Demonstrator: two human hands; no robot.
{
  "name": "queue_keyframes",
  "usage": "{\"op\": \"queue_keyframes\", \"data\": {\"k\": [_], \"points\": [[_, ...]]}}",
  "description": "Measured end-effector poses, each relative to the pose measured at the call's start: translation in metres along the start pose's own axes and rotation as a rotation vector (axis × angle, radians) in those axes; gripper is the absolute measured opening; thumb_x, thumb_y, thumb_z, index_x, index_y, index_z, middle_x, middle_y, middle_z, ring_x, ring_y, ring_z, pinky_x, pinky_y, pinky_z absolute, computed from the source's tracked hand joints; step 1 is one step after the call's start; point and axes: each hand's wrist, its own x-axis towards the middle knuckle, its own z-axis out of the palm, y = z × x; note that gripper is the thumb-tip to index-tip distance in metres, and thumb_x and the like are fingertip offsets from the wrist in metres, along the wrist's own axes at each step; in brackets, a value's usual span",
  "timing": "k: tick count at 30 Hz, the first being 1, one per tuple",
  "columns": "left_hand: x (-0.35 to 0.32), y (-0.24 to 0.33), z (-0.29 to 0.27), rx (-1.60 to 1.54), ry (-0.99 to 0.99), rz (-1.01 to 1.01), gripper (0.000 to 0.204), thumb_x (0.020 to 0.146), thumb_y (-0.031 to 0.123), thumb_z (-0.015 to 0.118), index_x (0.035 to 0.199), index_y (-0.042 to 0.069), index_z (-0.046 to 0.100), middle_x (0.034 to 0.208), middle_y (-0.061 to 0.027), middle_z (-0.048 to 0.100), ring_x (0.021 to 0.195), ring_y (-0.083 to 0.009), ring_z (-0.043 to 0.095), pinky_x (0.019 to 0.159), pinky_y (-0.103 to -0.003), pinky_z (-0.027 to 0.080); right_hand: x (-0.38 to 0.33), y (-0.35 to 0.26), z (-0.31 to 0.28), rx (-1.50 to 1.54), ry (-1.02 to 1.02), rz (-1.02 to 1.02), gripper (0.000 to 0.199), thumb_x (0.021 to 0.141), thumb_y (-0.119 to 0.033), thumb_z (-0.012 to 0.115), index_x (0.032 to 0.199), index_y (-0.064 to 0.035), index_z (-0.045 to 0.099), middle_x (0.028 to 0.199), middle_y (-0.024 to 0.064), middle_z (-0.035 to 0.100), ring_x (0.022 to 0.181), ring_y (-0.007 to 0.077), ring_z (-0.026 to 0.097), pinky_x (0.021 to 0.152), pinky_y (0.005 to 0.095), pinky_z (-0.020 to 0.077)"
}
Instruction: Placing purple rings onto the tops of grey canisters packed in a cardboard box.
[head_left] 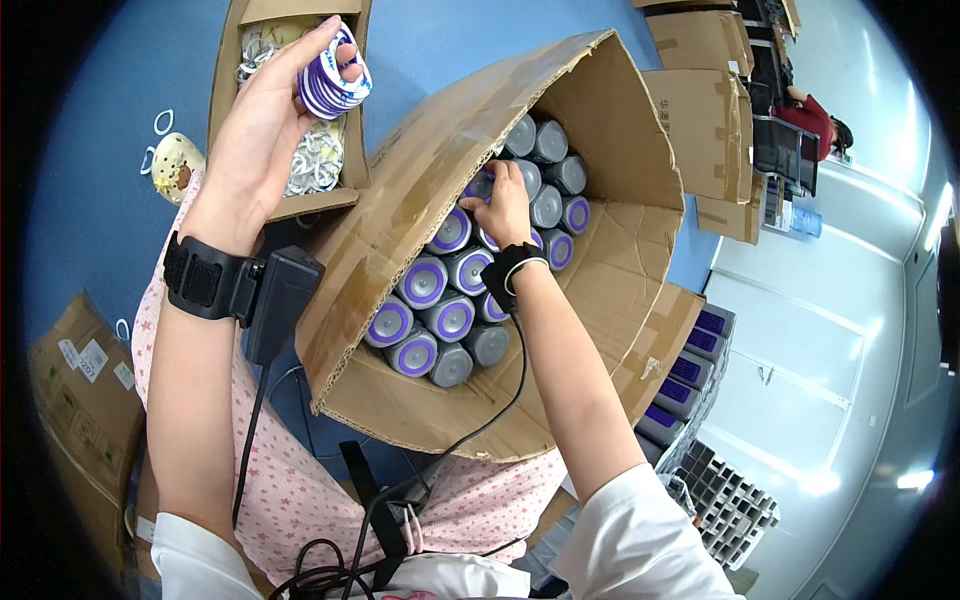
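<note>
We count many grey cans [452, 320] in the tilted cardboard box [560, 290] already wearing purple rings, while several toward the back and the near corner are bare; so the job looks past halfway; our left hand [262, 130] closes around a stack of purple rings [335, 75] above the smaller box of rings [300, 160]; our right hand [503, 205] pinches narrow on a can top inside the box.
</note>
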Motion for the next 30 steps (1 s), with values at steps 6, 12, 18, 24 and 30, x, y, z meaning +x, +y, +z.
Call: {"op": "queue_keyframes", "data": {"k": [6,12,18,24,30], "points": [[0.005,-0.007,-0.013,0.034,-0.012,-0.015,0.044,0.096,0.035,0.046,0.132,0.008,0.047,0.120,-0.0038,0.055,0.111,-0.0092,0.051,0.101,-0.028,0.038,0.004,0.001,0.000,-0.022,-0.031,-0.039,0.065,0.053,-0.011,0.084,0.108,0.0031,0.052,0.107,0.0191,0.054,0.102,0.0369,0.052,0.089,0.0396,0.0443],[-0.014,0.019,0.034,0.012,0.073,-0.039,0.030,0.095,0.029,0.050,0.108,0.002,0.054,0.095,-0.0047,0.059,0.087,-0.0121,0.055,0.081,-0.027,0.047,0.000,0.007,-0.001,-0.008,-0.018,-0.029,0.063,0.054,-0.011,0.083,0.108,0.0029,0.052,0.107,0.0190,0.054,0.102,0.0367,0.052,0.088,0.0399,0.0448],[0.010,-0.005,-0.012,0.062,0.001,0.000,0.044,0.097,0.033,0.043,0.133,0.007,0.045,0.122,-0.0031,0.054,0.111,-0.0102,0.051,0.102,-0.029,0.037,-0.015,0.000,0.021,0.047,0.130,0.048,0.067,0.062,-0.011,0.079,0.121,0.0036,0.049,0.118,0.0182,0.050,0.111,0.0368,0.048,0.095,0.0390,0.0413],[0.008,-0.001,-0.015,0.026,0.022,-0.002,0.044,0.098,0.031,0.042,0.134,0.007,0.043,0.125,-0.0039,0.052,0.112,-0.0106,0.050,0.101,-0.030,0.037,-0.013,0.020,0.008,0.145,0.188,0.111,0.077,0.058,-0.021,0.084,0.120,0.0058,0.049,0.119,0.0194,0.051,0.111,0.0363,0.047,0.096,0.0391,0.0395],[0.008,-0.005,-0.006,0.092,0.054,0.011,0.046,0.098,0.033,0.041,0.135,0.006,0.042,0.123,-0.0041,0.053,0.113,-0.0109,0.050,0.103,-0.030,0.036,-0.012,0.003,0.014,0.110,0.130,0.172,0.070,0.061,-0.019,0.081,0.119,0.0059,0.052,0.117,0.0191,0.052,0.111,0.0343,0.047,0.097,0.0378,0.0392]]}}
